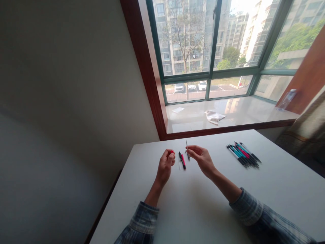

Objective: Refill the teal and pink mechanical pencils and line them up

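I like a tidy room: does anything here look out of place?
Mainly the white cloth on the windowsill: it lies crumpled rather than folded. Loose pen pieces on the table also look scattered compared with the grouped pens. I see no spill.

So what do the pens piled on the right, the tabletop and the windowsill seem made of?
Pens: probably smooth plastic, with evenly coloured barrels. Tabletop: perhaps laminate, matte, uniformly white. Windowsill: polished stone or tile, judging by its bright reflections; which, I can't tell.
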`<state>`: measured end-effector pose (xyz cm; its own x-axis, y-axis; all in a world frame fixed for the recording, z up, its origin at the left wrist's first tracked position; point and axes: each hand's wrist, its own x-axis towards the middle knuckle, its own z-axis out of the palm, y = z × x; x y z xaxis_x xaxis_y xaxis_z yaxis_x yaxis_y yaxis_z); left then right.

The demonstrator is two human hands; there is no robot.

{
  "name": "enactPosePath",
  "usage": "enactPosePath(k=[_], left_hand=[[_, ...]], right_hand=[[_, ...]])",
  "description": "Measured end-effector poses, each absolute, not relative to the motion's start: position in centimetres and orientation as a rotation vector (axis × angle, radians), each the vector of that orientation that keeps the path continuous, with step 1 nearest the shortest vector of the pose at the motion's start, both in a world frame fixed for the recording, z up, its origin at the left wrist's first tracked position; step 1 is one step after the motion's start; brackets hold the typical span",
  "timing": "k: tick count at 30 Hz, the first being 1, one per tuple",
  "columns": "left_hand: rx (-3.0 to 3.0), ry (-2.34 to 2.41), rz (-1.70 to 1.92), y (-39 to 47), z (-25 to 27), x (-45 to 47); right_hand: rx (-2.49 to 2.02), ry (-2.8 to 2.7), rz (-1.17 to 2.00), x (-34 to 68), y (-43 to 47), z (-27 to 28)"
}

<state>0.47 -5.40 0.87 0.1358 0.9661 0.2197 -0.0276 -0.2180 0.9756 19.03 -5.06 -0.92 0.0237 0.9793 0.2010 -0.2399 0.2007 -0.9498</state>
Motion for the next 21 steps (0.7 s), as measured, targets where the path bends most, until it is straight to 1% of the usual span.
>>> enactPosePath(k=[4, 13, 17, 21], left_hand=[[1.399, 0.979, 1.224, -5.5, 1.0, 0.3], [1.394, 0.992, 1.231, -5.7, 1.0, -0.2], [1.314, 1.003, 1.302, -5.5, 0.8, -0.2], [1.249, 1.022, 1.364, -5.2, 0.6, -0.3]], right_hand=[[-0.86, -1.224, 1.23, 17.5, -6.3, -1.3], [-0.87, -1.268, 1.248, 16.5, -7.1, -1.4], [-0.908, -1.368, 1.18, 16.4, -7.5, -1.4], [-0.985, -1.537, 1.021, 16.6, -8.1, -1.1]])
